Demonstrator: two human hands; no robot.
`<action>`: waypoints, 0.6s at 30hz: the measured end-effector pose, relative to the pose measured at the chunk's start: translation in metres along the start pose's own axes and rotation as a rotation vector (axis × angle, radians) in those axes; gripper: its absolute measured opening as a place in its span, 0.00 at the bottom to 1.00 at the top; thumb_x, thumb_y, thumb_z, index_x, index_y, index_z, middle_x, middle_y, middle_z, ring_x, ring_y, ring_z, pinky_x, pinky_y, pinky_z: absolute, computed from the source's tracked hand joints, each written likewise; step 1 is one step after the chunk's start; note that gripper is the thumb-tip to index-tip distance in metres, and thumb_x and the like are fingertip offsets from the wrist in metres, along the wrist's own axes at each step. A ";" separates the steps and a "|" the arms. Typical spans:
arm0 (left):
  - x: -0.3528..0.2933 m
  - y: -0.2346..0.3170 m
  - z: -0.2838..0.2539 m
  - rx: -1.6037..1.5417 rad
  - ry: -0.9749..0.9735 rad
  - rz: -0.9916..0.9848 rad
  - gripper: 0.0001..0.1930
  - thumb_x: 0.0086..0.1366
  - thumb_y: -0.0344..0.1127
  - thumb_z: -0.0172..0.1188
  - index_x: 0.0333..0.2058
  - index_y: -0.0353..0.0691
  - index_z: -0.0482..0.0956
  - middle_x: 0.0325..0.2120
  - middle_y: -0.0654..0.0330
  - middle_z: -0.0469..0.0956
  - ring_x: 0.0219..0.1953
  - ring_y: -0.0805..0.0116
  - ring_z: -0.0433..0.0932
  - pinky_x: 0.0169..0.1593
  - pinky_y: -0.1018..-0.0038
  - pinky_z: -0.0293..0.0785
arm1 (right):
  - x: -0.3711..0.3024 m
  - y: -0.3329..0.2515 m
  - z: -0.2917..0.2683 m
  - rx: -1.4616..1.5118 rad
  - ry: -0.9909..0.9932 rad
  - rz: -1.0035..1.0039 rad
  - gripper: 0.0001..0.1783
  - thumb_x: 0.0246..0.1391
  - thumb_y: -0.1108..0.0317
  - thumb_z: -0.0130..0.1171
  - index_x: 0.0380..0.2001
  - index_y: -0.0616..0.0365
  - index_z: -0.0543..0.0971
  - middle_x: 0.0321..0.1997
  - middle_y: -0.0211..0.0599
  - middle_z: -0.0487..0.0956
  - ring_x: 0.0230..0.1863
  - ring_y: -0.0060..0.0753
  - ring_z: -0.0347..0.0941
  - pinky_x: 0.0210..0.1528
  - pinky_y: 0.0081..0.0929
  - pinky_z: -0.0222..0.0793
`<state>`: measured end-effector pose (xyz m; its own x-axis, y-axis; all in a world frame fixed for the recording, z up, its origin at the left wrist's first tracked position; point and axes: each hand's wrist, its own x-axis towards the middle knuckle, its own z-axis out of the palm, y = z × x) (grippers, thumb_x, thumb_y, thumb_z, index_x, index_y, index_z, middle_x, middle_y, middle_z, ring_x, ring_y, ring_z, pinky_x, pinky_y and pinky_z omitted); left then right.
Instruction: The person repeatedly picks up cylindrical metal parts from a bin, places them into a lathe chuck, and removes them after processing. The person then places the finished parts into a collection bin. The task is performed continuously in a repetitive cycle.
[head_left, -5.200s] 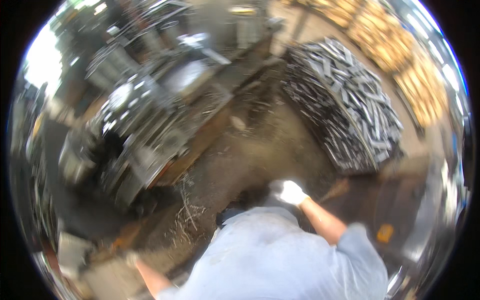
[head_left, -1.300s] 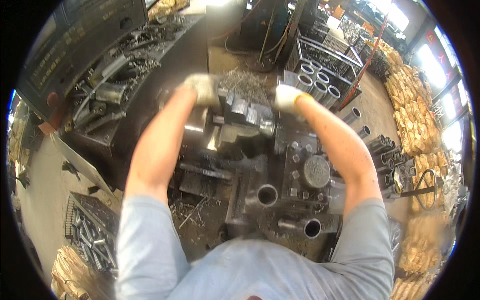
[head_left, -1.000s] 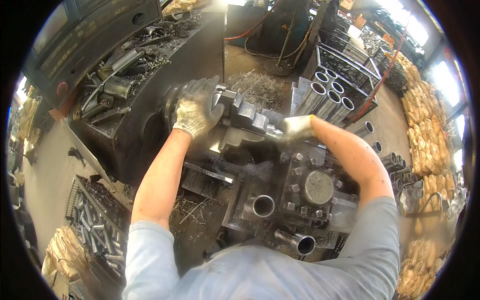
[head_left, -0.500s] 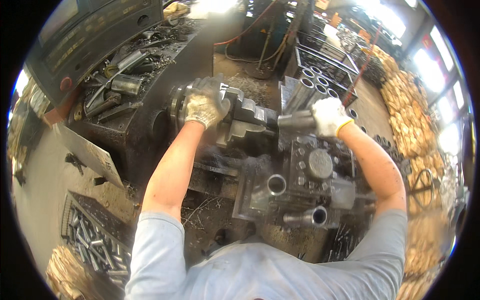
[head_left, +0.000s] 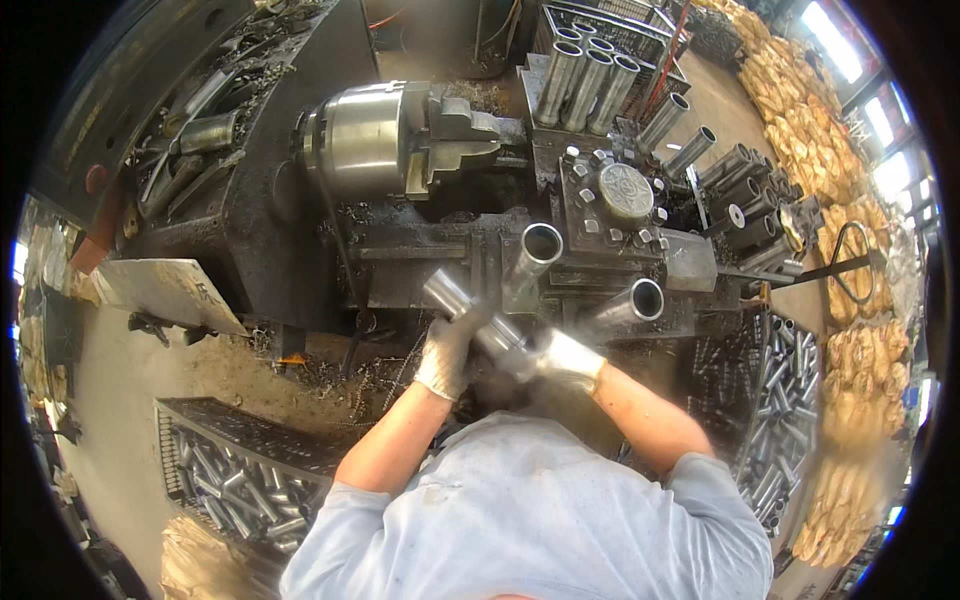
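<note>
A shiny metal tube (head_left: 453, 296) slants across in front of my body, held in both gloved hands. My left hand (head_left: 447, 352) is closed around its middle in a greyed work glove. At the tube's lower right end, my right hand (head_left: 563, 358), in a whiter glove, is closed on it; that end is blurred. Just beyond, two larger open-ended tubes (head_left: 540, 243) stick up, the second tube (head_left: 646, 298) leaning right. The lathe chuck (head_left: 365, 140) with stepped jaws sits farther off, with no hand on it.
The tool post (head_left: 627, 190) and a group of upright tubes (head_left: 597, 75) stand at the back right. A crate of short tubes (head_left: 172, 462) is at the lower left, another heap of tubes (head_left: 780, 400) at the right. A metal plate (head_left: 165, 290) juts out left.
My left hand has left the chuck and my right hand has come away from beside the tool post. Both are now close to my body, together on one tube.
</note>
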<state>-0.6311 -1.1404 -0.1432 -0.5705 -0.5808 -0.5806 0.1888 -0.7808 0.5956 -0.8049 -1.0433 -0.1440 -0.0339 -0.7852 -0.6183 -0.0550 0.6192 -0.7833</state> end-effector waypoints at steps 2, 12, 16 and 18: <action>0.006 -0.008 -0.001 -0.015 0.001 0.033 0.22 0.66 0.33 0.70 0.56 0.33 0.76 0.45 0.52 0.82 0.46 0.58 0.84 0.53 0.60 0.82 | 0.010 0.039 -0.007 -0.193 -0.040 -0.090 0.31 0.50 0.47 0.77 0.49 0.60 0.86 0.36 0.34 0.86 0.35 0.23 0.79 0.38 0.27 0.76; 0.020 -0.049 -0.059 -0.471 -0.124 -0.081 0.26 0.79 0.57 0.53 0.57 0.39 0.79 0.50 0.53 0.85 0.53 0.55 0.85 0.60 0.59 0.80 | -0.009 0.060 -0.032 -0.496 -0.223 0.002 0.26 0.41 0.58 0.75 0.43 0.63 0.87 0.30 0.39 0.87 0.25 0.26 0.81 0.26 0.33 0.76; -0.001 -0.030 -0.047 0.325 -0.055 0.279 0.48 0.60 0.69 0.73 0.67 0.41 0.68 0.44 0.52 0.85 0.41 0.59 0.88 0.52 0.60 0.87 | -0.139 0.033 -0.109 -0.094 0.079 -0.234 0.28 0.38 0.67 0.76 0.47 0.65 0.85 0.34 0.41 0.87 0.29 0.31 0.84 0.32 0.32 0.84; 0.000 -0.019 -0.028 0.569 -0.029 0.450 0.54 0.50 0.64 0.83 0.68 0.39 0.67 0.43 0.54 0.85 0.45 0.60 0.87 0.52 0.64 0.86 | -0.175 0.022 -0.163 0.208 0.261 -0.237 0.30 0.36 0.71 0.76 0.49 0.67 0.84 0.37 0.42 0.87 0.31 0.33 0.85 0.36 0.32 0.87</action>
<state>-0.6123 -1.1319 -0.1697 -0.5581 -0.8051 -0.2009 -0.0303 -0.2221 0.9745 -0.9625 -0.8940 -0.0426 -0.2985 -0.8651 -0.4032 0.1100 0.3885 -0.9149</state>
